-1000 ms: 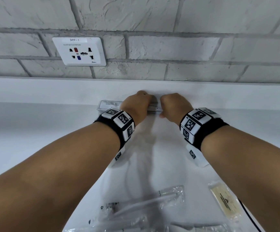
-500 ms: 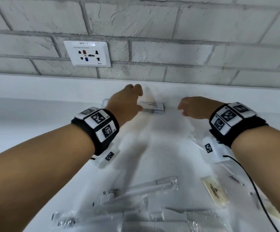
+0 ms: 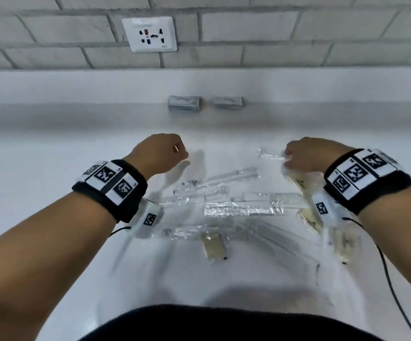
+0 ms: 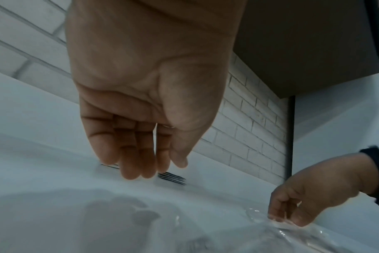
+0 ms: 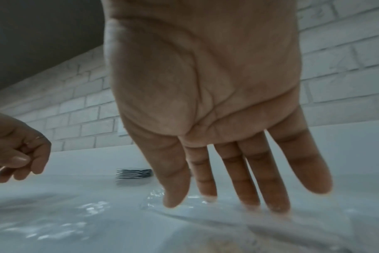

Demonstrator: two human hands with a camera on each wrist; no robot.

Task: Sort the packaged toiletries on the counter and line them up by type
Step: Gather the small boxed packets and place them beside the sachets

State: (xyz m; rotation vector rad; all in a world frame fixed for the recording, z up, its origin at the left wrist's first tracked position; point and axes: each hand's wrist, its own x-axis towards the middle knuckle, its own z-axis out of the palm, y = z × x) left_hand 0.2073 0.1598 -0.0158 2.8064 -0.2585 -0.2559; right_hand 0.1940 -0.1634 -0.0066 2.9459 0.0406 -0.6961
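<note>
Right hand (image 3: pixel 305 153) lands fingertips on a clear packet (image 3: pixel 271 155) at the heap's far edge, fingers straight and spread, nothing pinched. Better to pinch one corner and lift it clear, since the film looks slippery and crinkly. Left hand (image 3: pixel 161 152) hovers loosely curled and empty. Two grey sachet stacks (image 3: pixel 184 102) sit side by side by the back ledge.
</note>
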